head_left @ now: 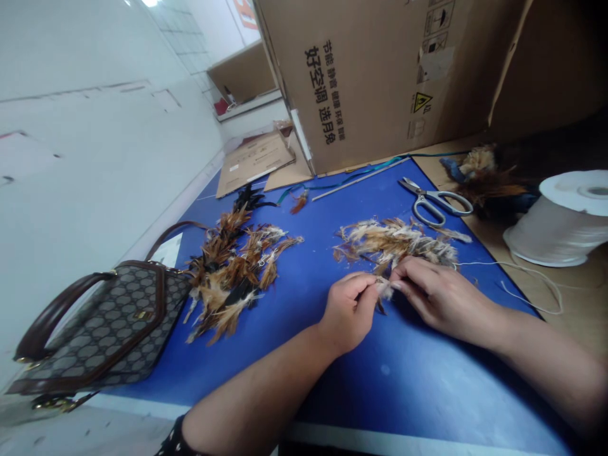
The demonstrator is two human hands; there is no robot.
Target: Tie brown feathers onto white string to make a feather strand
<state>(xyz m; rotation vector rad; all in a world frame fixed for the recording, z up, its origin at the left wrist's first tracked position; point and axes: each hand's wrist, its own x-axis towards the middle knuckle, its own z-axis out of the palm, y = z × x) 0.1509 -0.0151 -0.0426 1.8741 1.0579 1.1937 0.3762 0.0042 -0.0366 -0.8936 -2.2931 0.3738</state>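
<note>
My left hand (350, 310) pinches a small pale feather tuft (384, 289) between thumb and finger, with a dark tip hanging below it. Close against it, my right hand (434, 292) is closed in a pinch at the tuft's other side; its fingertips touch the tuft. Just beyond both hands lies a pile of tan, white and brown feathers (392, 239) on the blue mat (285, 354). A white string (484, 263) runs from near my right hand toward the right. Whether the string is tied to the tuft is hidden by my fingers.
Grey-handled scissors (434, 201) lie beyond the pile, and a large white spool (560, 218) stands at right. More brown and black feathers (232, 272) lie left, beside a patterned handbag (114, 323). A tall cardboard box (375, 82) rises behind; a thin stick (361, 179) lies before it.
</note>
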